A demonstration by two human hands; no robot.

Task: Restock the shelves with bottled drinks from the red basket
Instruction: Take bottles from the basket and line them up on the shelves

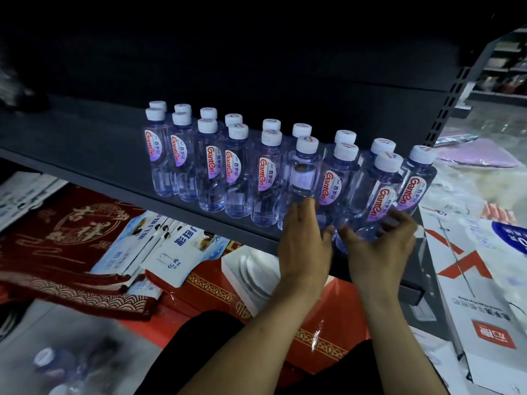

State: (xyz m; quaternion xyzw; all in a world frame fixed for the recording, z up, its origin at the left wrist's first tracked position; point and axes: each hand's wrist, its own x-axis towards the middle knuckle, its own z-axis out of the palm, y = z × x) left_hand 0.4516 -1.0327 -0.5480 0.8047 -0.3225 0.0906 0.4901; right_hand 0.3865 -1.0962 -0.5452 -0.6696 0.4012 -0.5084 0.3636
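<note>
Bottled water (239, 166): small clear bottles, white screw caps, red-lettered "Ganten" labels on a pale purple patch. They stand upright in two ranks along the front of a dark metal shelf (85, 149), roughly nine columns running from mid-shelf to the right-hand end. Most labels face forward; one front bottle (303, 178) shows a plain side, label turned away.

Progress, as a judgement: the right half of the shelf is filled two deep, the left half is bare, so there is room for more. The red basket cannot be identified with certainty; a blurred heap of similar capped bottles (57, 366) lies at lower left, which suggests stock remains.

Left hand (303, 246): fingers curled round the base of the turned bottle, touching it at the shelf edge. Right hand (380, 246): fingers partly spread, cupped against the bases of the front bottles near the right end; whether it clamps one cannot be told. Likely step: squaring up the front rank.

Below the shelf: flat-packed cartons (159, 252) and red printed goods (71, 246).
</note>
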